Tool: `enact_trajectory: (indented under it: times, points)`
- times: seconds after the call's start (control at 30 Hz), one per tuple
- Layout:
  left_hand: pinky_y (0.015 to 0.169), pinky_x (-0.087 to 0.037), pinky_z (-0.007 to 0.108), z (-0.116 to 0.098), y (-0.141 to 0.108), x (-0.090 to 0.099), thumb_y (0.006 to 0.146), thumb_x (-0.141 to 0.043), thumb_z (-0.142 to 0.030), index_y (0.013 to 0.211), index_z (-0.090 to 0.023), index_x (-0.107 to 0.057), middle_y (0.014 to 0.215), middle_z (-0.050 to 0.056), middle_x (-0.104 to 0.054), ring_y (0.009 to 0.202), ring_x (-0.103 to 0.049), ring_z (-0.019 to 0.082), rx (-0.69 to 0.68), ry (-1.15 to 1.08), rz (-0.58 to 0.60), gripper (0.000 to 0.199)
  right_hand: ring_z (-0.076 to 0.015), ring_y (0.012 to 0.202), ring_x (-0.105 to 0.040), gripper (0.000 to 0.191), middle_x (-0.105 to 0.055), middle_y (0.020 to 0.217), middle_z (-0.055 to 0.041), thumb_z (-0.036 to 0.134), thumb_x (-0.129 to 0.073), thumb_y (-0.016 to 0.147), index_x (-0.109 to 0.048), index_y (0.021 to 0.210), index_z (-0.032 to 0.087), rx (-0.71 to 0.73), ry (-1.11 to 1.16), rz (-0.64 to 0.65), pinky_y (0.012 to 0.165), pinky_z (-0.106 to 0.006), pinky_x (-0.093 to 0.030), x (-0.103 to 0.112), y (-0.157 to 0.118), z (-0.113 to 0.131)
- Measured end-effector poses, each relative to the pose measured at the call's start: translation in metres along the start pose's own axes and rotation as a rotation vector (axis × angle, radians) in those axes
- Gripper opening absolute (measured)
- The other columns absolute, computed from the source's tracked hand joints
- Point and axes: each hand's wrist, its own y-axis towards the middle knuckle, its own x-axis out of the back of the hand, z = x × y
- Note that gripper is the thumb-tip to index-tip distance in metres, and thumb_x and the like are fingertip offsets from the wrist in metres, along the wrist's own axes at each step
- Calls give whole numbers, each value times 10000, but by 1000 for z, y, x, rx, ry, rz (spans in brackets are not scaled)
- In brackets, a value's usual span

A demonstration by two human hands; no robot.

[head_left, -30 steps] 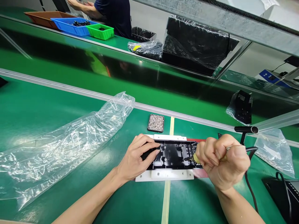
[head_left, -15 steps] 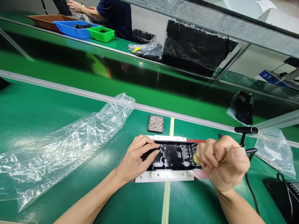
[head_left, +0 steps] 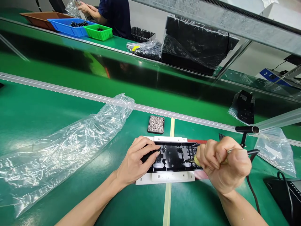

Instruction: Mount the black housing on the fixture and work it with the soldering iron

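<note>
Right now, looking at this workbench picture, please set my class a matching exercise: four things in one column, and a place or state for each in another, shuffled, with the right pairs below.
Things:
1. Left hand
2. Right hand
3. Square tray
4. Green bin

Places and states:
A. Beside the blue bin
B. At the left end of the black panel
C. Filled with small silvery pieces
D. Closed around a yellowish tool

Right pairs: 1-B, 2-D, 3-C, 4-A
</note>
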Motion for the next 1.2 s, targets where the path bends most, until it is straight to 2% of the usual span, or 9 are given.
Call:
enact_trajectory:
  times: [0.43,0.77,1.2]
  points:
    - [882,-472,418,-1,1,0,1036,-663,-143,1228,-228,-714,1052,51,-694,985,-633,215,-1,3,-7,216,-90,404,-284,523,-320,479,59,508,-654,966,-431,599,208,-43,-36,108,389,-226,-310,8,0,4]
    - [909,-474,416,-1,-2,2,1033,-669,-132,1218,-231,-714,1078,56,-690,1012,-620,219,19,5,21,214,-90,397,-280,494,-333,477,62,518,-666,967,-476,627,216,-24,-20,125,387,-228,-309,8,1,4]
    - [902,-463,406,1,-2,3,1025,-668,-108,1212,-226,-723,1087,56,-681,1032,-607,224,16,13,27,227,-75,415,-244,502,-317,505,69,523,-593,1023,-433,665,210,21,-8,121,391,-193,-273,2,-3,1]
